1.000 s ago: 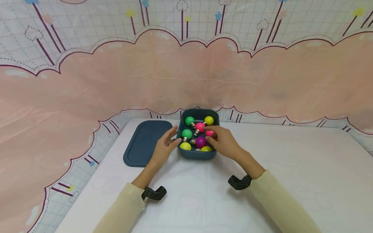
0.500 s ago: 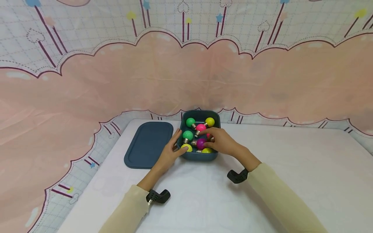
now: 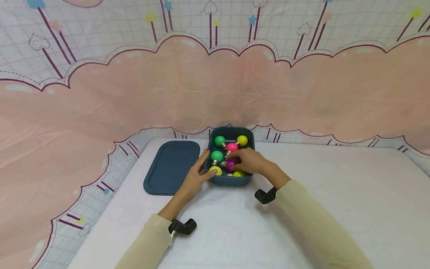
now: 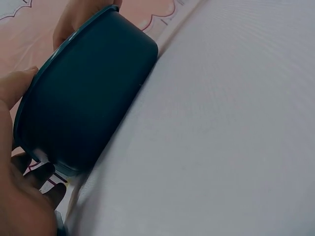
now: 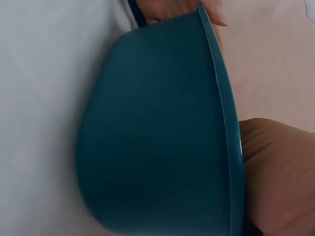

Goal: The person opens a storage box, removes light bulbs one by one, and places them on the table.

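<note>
Currently, left hand (image 3: 194,178): fingers spread along the tub (image 3: 229,181), thumb at its rim;
right hand (image 3: 252,161): fingers arched over the purple bulb (image 3: 230,165); whether pinching, cannot tell.

Right hand (image 3: 250,160) shifted left, partly over purple bulb (image 3: 230,164).

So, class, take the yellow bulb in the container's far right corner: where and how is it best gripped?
Probably by the yellow bulb's round globe, coming down from above. The globe faces up unobstructed, while its metal base points inward, close to the pink bulb. The container's walls rise behind and to the right, so a side approach looks awkward.
</note>
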`<move>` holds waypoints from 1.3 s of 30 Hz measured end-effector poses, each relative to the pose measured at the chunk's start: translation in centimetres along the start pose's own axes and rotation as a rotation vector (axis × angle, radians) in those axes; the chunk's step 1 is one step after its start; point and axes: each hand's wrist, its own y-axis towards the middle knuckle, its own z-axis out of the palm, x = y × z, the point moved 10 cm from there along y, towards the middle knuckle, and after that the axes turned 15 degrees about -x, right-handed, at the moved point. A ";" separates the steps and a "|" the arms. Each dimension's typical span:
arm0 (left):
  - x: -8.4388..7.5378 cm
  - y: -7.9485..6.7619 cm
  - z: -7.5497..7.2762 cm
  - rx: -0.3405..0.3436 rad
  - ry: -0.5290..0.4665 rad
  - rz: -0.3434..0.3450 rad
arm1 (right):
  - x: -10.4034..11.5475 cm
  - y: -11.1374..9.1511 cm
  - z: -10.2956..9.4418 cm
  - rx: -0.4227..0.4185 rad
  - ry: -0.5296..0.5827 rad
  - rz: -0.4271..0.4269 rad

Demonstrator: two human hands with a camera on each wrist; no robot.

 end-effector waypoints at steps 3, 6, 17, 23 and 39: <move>0.2 0.0 0.1 0.003 0.000 -0.001 | -0.1 0.2 0.5 0.046 -0.017 0.028; 0.3 0.0 0.1 0.006 -0.001 0.000 | -0.2 0.2 0.8 0.065 -0.021 0.052; 0.4 -0.3 -0.9 -0.021 -0.002 -0.012 | 1.2 0.7 -0.5 -0.025 0.128 -0.047; 0.3 -0.4 -0.9 -0.021 0.002 -0.005 | 0.1 0.1 -2.4 -0.142 0.207 0.003; -0.2 0.0 0.1 -0.003 0.001 0.006 | -4.7 -3.5 -7.3 -0.471 0.438 0.192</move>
